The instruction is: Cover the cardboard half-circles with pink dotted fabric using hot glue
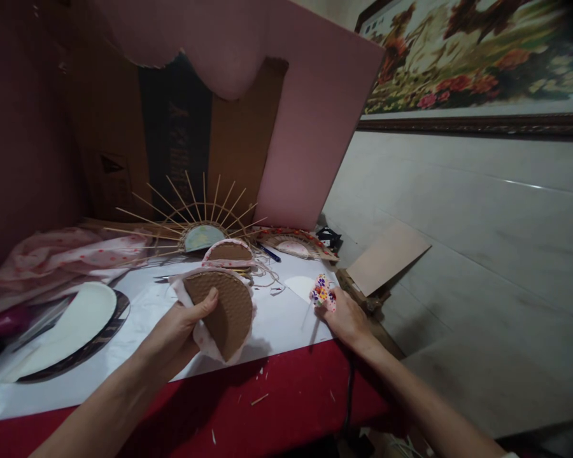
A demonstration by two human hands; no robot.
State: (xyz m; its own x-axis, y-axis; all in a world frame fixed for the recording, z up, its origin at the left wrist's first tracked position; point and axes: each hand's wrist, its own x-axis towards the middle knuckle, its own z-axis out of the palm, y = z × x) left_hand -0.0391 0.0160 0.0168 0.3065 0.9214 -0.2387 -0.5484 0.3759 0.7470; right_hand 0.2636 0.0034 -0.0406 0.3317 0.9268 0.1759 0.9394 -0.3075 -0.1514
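Note:
My left hand grips a brown cardboard half-disc edged with pink dotted fabric, held tilted above the white work sheet. My thumb lies across its upper face. My right hand rests at the sheet's right edge, fingers closed round a small object with colourful dots. A second fabric-edged half-disc lies just behind the one I hold.
A half-disc with wooden skewers fanned out stands at the back before cardboard and pink boards. A beaded fan piece, a blue pen, pink dotted cloth and a white half-circle on dark card surround. Red cloth covers the table front.

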